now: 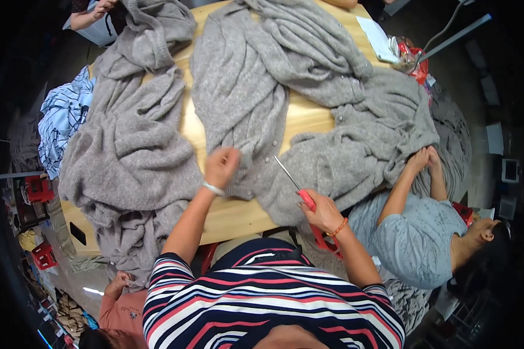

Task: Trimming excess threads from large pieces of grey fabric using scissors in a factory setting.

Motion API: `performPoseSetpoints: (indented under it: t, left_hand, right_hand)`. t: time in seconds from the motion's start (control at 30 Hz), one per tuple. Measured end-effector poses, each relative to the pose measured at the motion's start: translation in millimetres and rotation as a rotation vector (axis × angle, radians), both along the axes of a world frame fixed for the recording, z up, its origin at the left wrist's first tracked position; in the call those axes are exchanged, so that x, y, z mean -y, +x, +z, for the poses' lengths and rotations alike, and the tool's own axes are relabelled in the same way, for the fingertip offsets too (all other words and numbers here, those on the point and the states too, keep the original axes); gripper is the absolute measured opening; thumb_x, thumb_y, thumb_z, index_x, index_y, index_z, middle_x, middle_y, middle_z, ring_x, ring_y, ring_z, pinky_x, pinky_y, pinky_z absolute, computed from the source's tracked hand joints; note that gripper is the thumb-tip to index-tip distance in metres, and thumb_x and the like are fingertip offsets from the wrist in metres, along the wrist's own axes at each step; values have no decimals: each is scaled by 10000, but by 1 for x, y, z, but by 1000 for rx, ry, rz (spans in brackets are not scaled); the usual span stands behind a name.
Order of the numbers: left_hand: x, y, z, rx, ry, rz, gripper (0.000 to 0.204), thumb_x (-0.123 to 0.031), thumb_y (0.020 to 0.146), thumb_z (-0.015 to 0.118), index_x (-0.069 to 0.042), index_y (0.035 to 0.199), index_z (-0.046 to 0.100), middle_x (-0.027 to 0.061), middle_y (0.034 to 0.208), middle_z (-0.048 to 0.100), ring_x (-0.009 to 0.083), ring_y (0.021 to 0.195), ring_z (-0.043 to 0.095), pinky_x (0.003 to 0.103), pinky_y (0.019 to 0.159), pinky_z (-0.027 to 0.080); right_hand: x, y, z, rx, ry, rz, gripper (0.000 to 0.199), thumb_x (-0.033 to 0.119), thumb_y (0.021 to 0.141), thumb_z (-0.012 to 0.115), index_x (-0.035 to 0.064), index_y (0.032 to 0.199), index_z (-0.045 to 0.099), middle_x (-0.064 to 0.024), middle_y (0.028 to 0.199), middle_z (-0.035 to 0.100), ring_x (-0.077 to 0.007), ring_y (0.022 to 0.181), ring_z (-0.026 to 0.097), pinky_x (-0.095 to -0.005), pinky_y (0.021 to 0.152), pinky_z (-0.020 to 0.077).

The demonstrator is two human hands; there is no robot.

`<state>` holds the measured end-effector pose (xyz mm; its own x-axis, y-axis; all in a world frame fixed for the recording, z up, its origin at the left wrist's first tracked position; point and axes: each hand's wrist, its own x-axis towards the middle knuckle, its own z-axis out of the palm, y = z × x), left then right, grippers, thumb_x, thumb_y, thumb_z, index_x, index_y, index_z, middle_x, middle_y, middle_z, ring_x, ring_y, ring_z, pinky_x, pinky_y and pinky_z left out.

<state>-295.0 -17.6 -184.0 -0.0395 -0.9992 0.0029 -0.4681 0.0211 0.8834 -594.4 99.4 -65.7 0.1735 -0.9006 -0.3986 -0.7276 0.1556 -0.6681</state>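
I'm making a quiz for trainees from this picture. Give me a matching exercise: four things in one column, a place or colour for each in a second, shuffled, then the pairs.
Things:
1. scissors
2. left hand
3. blue striped cloth
4. table

Descriptions:
A. pale wood, under the knits
B. red handles, in the right hand
C. beyond the table's left edge
D. resting on the grey cardigan

Pairs: 1-B, 2-D, 3-C, 4-A
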Motion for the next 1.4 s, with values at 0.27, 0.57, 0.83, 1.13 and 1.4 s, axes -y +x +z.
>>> performPoseSetpoints:
  t: [0.27, 0.57, 0.83, 1.13, 1.4]
  left_hand:
    - [156, 82, -65, -356, 381, 703, 418, -225, 734, 835, 26, 1025, 670, 69, 748, 642, 196, 589, 573, 356, 617, 494]
    - [91, -6, 66, 434, -761, 27, 207, 36, 765, 619, -29, 957, 660, 153, 1050, 658, 314, 917, 636, 398, 768, 509]
    - [39, -35, 36, 220, -511, -213, 282, 55, 733, 612, -28, 1003, 625, 142, 1150, 668, 329, 1014, 641, 396, 877, 502]
    - [32, -46, 21, 682, -403, -860, 225, -152, 750, 666, -73, 946, 589, 165, 1461, 450, 359, 1432, 301, 591, 1179, 142]
    - [41, -58, -26, 572, -285, -760, 199, -149, 734, 705, -109, 904, 611, 154, 1550, 335, 380, 1462, 232, 619, 1164, 142]
  right_hand:
    - [-1, -3, 5, 19, -36, 32, 317, 232, 872, 647, 104, 1154, 579, -230, 905, 661, -434, 858, 644, -499, 733, 512]
    - [7, -37, 12, 30, -48, -105, 335, 212, 866, 644, 91, 1171, 578, -237, 927, 665, -435, 882, 647, -484, 762, 517]
    - [16, -34, 7, 9, -57, -53, 311, 219, 872, 649, 99, 1148, 574, -224, 887, 661, -428, 844, 646, -484, 738, 513]
    - [19, -28, 6, -50, -22, 36, 290, 217, 871, 639, 92, 1122, 564, -227, 871, 662, -437, 829, 645, -499, 732, 509]
    - [26, -14, 11, -250, 169, 125, 299, 289, 891, 563, 63, 1084, 601, -257, 891, 671, -442, 883, 652, -537, 793, 504]
